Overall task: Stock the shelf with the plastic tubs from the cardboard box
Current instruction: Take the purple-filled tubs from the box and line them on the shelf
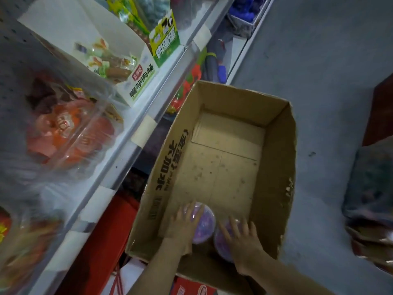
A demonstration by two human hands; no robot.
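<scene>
An open cardboard box (274,145) stands on the floor beside the shelf (127,135). Two purple plastic tubs with clear lids lie at its near end. My left hand (184,226) is laid over the left tub (205,222), fingers wrapped on its lid. My right hand (242,239) covers the right tub (221,243), fingers spread across its top. Both tubs still rest on the box floor. The rest of the box floor is bare cardboard.
The shelf on the left holds bagged orange snacks (68,133), a white display carton of sausages (119,67) and green packs (164,41). Lower shelves hold toys (191,81) and red boxes (100,241). Grey floor (329,60) lies to the right, with a dark bundle (370,188).
</scene>
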